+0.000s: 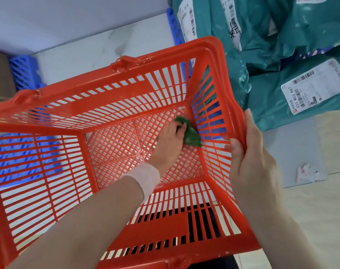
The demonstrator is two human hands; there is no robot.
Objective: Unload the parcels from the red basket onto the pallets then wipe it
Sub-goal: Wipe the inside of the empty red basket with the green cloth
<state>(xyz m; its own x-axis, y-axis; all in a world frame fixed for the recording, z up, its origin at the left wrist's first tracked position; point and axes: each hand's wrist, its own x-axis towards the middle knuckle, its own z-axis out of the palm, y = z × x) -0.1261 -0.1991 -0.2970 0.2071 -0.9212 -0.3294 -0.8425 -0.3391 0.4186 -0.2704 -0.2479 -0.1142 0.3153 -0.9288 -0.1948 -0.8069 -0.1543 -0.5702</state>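
Basket (204,44) appeared light and stiff; right hand (248,152) gripped its rim, left hand (169,142) clutched green cloth (190,134) against the floor.

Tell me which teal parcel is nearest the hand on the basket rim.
The lowest teal parcel, labelled 523 M33 A07, just beyond the right hand; the others lie farther up.

Grey sheet (293,152) on pale floor (310,220), crumpled paper scrap (306,173) on it
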